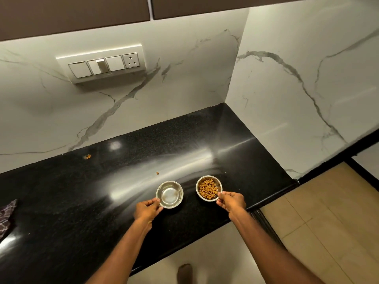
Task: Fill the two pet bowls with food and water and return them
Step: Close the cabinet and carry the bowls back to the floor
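Two small steel bowls stand on the black granite counter (86, 201) near its front edge. The left bowl (169, 194) looks shiny inside; I cannot tell whether it holds water. My left hand (147, 210) pinches its near-left rim. The right bowl (209, 187) holds brown kibble (207, 188). My right hand (231, 201) grips that bowl's near rim with thumb and fingers.
A stray kibble piece (157, 173) and a small orange crumb (88, 156) lie on the counter further back. A patterned cloth (6, 216) sits at the left edge. A switch panel (102, 64) is on the marble wall. The counter ends at the right, with tiled floor (320, 222) below.
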